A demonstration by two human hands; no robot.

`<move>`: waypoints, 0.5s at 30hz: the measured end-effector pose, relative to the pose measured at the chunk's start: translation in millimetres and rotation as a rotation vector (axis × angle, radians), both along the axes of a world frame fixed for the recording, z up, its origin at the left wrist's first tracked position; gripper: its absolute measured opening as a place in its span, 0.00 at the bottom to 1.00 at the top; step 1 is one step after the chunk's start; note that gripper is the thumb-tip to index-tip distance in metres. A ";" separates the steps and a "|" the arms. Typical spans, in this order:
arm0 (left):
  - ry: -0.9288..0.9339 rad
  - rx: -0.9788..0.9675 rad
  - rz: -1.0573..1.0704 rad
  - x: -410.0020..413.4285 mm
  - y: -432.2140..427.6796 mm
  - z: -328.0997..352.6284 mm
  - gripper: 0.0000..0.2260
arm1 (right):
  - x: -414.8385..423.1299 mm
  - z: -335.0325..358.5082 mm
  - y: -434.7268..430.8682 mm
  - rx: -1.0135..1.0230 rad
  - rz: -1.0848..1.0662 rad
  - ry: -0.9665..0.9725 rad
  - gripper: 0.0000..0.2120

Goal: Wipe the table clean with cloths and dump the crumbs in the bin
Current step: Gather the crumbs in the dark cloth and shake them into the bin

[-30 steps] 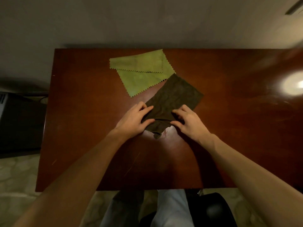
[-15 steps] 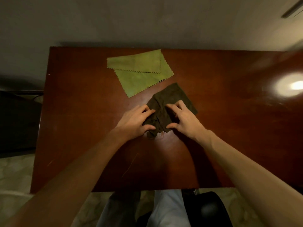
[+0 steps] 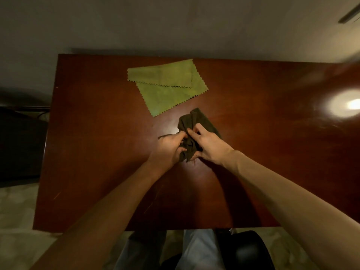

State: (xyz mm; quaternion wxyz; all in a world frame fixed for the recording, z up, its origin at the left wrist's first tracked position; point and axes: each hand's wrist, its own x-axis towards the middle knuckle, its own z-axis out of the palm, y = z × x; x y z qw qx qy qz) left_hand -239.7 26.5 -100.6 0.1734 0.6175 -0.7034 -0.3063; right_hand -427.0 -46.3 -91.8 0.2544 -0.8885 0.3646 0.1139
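Table (image 3: 93, 156): dark red-brown polished wood, seen from above, and it fills most of the view. Its far edge stands against the wall.
Wall (image 3: 175, 26): plain and pale, across the top of the view.
Floor (image 3: 15, 211): light and patterned, visible left of the table and below its near edge.
Trouser legs (image 3: 198, 248): the person's, pale, just past the table's near edge. A black seat (image 3: 247, 250) is beside them on the right.
Lower green cloth (image 3: 167, 100): flat on the far half of the table, zigzag-edged, set at an angle with one corner pointing toward the person.
Upper green cloth (image 3: 161, 74): same colour and edge, lying across the lower one's far part.
Glare (image 3: 348, 105): a bright lamp reflection on the table's right side.
Dark brown cloth (image 3: 196, 118): bunched into a crumpled wad at mid-table, near the lower green cloth's corner but apart from it. Its far part rests on the wood and its near part is gathered between the two hands.
Left hand (image 3: 168, 148): fingers curled round the wad's left side, gripping it.
Right hand (image 3: 209, 144): fingers and thumb pinching the wad's right side, fingertips meeting the left hand's over the fabric.
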 end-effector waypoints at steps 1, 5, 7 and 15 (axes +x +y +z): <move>0.041 -0.021 0.020 -2.9 2.9 0.2 0.10 | 1.3 -0.4 0.1 -0.014 0.024 0.006 0.46; 0.149 -0.050 0.085 -5.9 5.2 -0.6 0.09 | 5.6 0.7 6.7 -0.058 0.066 0.020 0.39; 0.200 0.028 0.123 -3.4 2.7 -3.2 0.10 | 5.9 -0.9 12.2 -0.102 0.068 0.015 0.36; 0.062 0.018 0.075 21.2 -8.4 0.9 0.17 | 36.1 4.2 6.2 -0.119 0.065 0.102 0.26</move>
